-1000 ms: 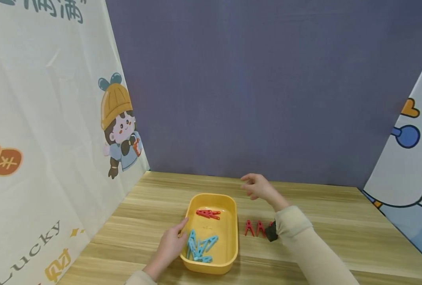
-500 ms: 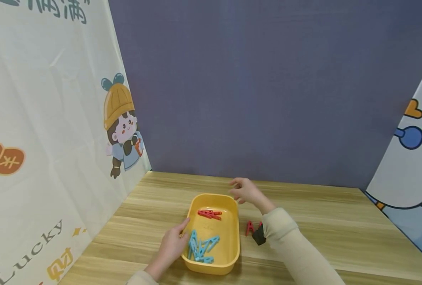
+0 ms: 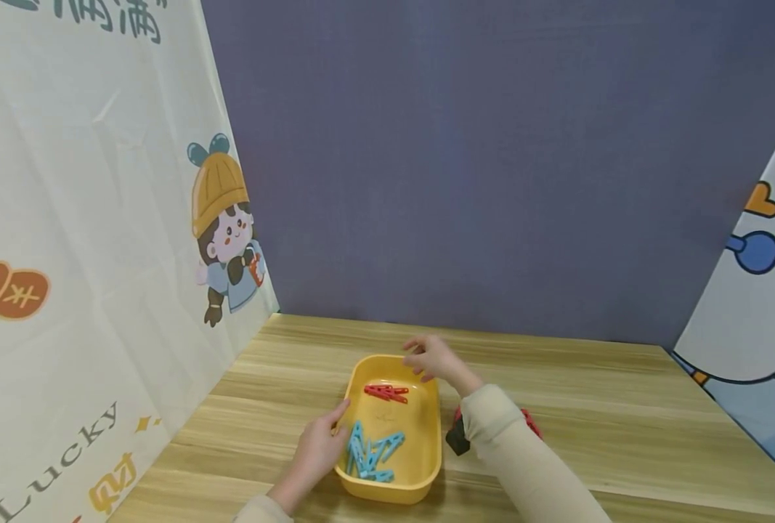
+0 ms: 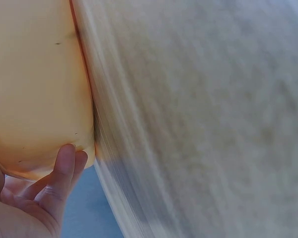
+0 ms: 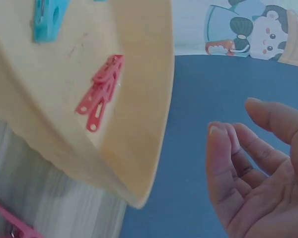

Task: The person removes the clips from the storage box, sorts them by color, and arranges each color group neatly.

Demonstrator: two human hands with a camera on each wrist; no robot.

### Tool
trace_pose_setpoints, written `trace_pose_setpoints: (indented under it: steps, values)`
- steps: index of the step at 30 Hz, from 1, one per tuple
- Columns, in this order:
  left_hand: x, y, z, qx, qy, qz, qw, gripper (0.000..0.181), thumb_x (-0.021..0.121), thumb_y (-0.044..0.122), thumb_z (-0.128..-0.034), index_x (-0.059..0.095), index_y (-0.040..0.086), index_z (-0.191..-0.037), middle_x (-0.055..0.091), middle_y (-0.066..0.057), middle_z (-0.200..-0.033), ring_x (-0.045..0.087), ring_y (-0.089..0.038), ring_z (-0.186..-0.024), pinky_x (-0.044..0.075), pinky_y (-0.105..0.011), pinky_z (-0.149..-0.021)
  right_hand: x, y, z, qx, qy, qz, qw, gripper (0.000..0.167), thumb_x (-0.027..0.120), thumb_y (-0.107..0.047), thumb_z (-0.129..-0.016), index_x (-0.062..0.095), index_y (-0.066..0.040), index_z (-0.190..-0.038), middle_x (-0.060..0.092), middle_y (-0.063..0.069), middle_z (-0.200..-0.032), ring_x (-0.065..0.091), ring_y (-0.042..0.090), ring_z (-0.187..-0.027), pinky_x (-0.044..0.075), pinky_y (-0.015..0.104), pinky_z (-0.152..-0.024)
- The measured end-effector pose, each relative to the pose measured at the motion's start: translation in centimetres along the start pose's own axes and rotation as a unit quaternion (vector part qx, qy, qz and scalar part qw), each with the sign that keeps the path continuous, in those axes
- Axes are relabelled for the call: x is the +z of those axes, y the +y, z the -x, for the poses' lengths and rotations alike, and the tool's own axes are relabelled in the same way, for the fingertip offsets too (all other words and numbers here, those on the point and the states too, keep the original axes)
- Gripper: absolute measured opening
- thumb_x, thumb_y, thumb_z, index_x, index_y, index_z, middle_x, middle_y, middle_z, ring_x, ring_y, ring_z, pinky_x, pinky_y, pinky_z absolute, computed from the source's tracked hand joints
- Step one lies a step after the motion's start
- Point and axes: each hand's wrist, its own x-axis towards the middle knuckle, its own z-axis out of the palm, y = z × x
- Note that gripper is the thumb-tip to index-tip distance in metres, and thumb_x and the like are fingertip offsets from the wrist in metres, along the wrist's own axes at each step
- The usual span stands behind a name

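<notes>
A yellow tray (image 3: pixel 390 494) stands on the wooden table, with red clothespins (image 3: pixel 386 393) toward its far end and several light blue clothespins (image 3: pixel 364 459) at the near left. My left hand (image 3: pixel 317 449) grips the tray's left side, thumb at the rim and fingers against the outer wall, as the left wrist view (image 4: pixel 44 193) also shows. Above the tray's far right corner hovers my right hand (image 3: pixel 436 361), fingers loosely bent and apart. In the right wrist view my right hand (image 5: pixel 260 173) is empty, beside the tray's wall (image 5: pixel 146 144).
More red clothespins (image 3: pixel 531 423) lie on the table (image 3: pixel 609 407) right of the tray, partly hidden by my right sleeve (image 3: pixel 501 428). A dark purple backdrop (image 3: pixel 452 174) rises behind, and printed white sheets (image 3: pixel 119 218) flank both sides.
My right hand has moved left and slightly nearer, from beyond the table's red clothespins to above the tray's far right corner. My left hand and the tray keep their places.
</notes>
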Motion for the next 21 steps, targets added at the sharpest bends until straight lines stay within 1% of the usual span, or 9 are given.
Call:
trace_pose_setpoints:
  steps: [3, 7, 10, 11, 16, 17, 20, 21]
  values:
    - [0.0, -0.1, 0.0, -0.001, -0.003, 0.002, 1.0000, 0.043, 0.056, 0.005, -0.0846, 0.055, 0.005, -0.127, 0.055, -0.028, -0.118, 0.057, -0.028, -0.083, 0.046, -0.034, -0.059, 0.8, 0.2, -0.2, -0.001, -0.007, 0.000, 1.0000, 0.028, 0.062, -0.005, -0.085, 0.059, 0.004, -0.112, 0.059, 0.009, -0.083, 0.060, 0.034, -0.075, 0.052, 0.034, -0.053]
    - [0.0, -0.2, -0.1, 0.002, -0.004, -0.003, 1.0000, 0.043, 0.056, 0.005, -0.0842, 0.055, 0.005, -0.127, 0.055, -0.027, -0.118, 0.057, -0.028, -0.085, 0.047, -0.035, -0.062, 1.8, 0.5, -0.5, -0.007, -0.019, 0.002, 0.9998, 0.029, 0.061, -0.005, -0.085, 0.058, 0.006, -0.112, 0.057, 0.009, -0.082, 0.059, 0.034, -0.074, 0.052, 0.034, -0.052]
    - [0.0, -0.4, -0.1, 0.003, -0.004, -0.001, 1.0000, 0.043, 0.056, 0.004, -0.0838, 0.054, 0.004, -0.127, 0.055, -0.027, -0.118, 0.057, -0.028, -0.084, 0.047, -0.034, -0.059, 2.5, 0.4, -0.7, -0.008, -0.028, 0.003, 0.9996, 0.028, 0.062, -0.005, -0.085, 0.058, 0.005, -0.111, 0.057, 0.010, -0.083, 0.059, 0.033, -0.074, 0.053, 0.034, -0.052]
    - [-0.1, -0.4, -0.1, 0.006, -0.003, -0.001, 1.0000, 0.043, 0.056, 0.004, -0.0836, 0.055, 0.004, -0.127, 0.055, -0.027, -0.118, 0.057, -0.028, -0.084, 0.047, -0.034, -0.060, 2.8, 0.4, -0.7, -0.007, -0.030, 0.004, 0.9995, 0.028, 0.062, -0.005, -0.085, 0.058, 0.005, -0.111, 0.057, 0.009, -0.083, 0.059, 0.032, -0.074, 0.053, 0.034, -0.052]
    - [-0.1, -0.5, -0.2, 0.013, -0.003, -0.001, 0.9999, 0.043, 0.056, 0.004, -0.0836, 0.054, 0.003, -0.127, 0.056, -0.027, -0.117, 0.058, -0.028, -0.085, 0.048, -0.037, -0.062, 3.7, 0.2, -1.1, 0.002, -0.031, 0.006, 0.9995, 0.030, 0.063, -0.005, -0.083, 0.058, 0.008, -0.110, 0.058, 0.010, -0.077, 0.059, 0.032, -0.071, 0.053, 0.034, -0.052]
    - [-0.1, -0.5, -0.2, 0.015, -0.003, -0.002, 0.9999, 0.043, 0.056, 0.004, -0.0834, 0.054, 0.003, -0.127, 0.056, -0.027, -0.117, 0.058, -0.028, -0.085, 0.048, -0.035, -0.062, 3.9, 0.3, -1.2, 0.005, -0.032, 0.010, 0.9994, 0.029, 0.063, -0.004, -0.083, 0.058, 0.008, -0.110, 0.057, 0.010, -0.075, 0.059, 0.032, -0.071, 0.053, 0.034, -0.051]
    - [-0.1, -0.5, -0.2, 0.017, -0.008, 0.005, 0.9998, 0.044, 0.056, 0.003, -0.0833, 0.054, 0.001, -0.127, 0.055, -0.028, -0.118, 0.058, -0.027, -0.082, 0.046, -0.031, -0.055, 4.4, 0.6, -1.4, 0.010, -0.035, 0.025, 0.9990, 0.028, 0.063, -0.005, -0.084, 0.059, 0.007, -0.109, 0.056, 0.010, -0.073, 0.060, 0.034, -0.072, 0.052, 0.034, -0.051]
    - [-0.1, -0.6, -0.1, 0.019, -0.010, 0.006, 0.9998, 0.044, 0.056, 0.002, -0.0834, 0.053, 0.001, -0.127, 0.054, -0.028, -0.118, 0.058, -0.027, -0.082, 0.046, -0.030, -0.055, 4.5, 0.7, -1.4, 0.011, -0.036, 0.030, 0.9988, 0.028, 0.063, -0.005, -0.084, 0.059, 0.007, -0.108, 0.057, 0.011, -0.073, 0.060, 0.035, -0.072, 0.052, 0.035, -0.051]
